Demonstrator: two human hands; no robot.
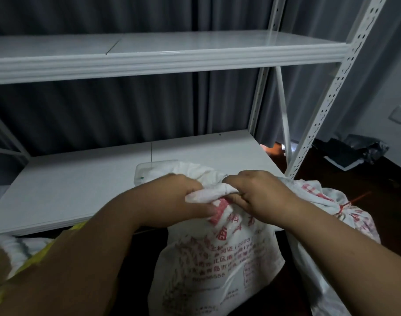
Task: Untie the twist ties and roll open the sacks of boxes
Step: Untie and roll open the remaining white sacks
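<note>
The head view shows two white woven sacks with red print. The nearer sack (217,258) stands on the dark floor right against the front edge of the lower shelf (81,183); a second sack (345,215) leans just to its right, its neck bound by a red twist tie (341,208). A third sack-like bundle (19,247) with yellow on it shows at the lower left, too blurred to tell more. The white metal rack has two shelf boards in view, the lower one and an upper shelf (172,55), with a wide gap between them. One clear plastic container (149,172) sits on the lower shelf, just behind the near sack's mouth.

Two bare hands meet at that sack's bunched top. The left hand (181,197) has its fingers curled round a fold of the fabric, and the right hand (258,192) pinches the same gathered cloth beside it, knuckles up. Both forearms reach in from the bottom corners, and the hands are nearly touching.
</note>
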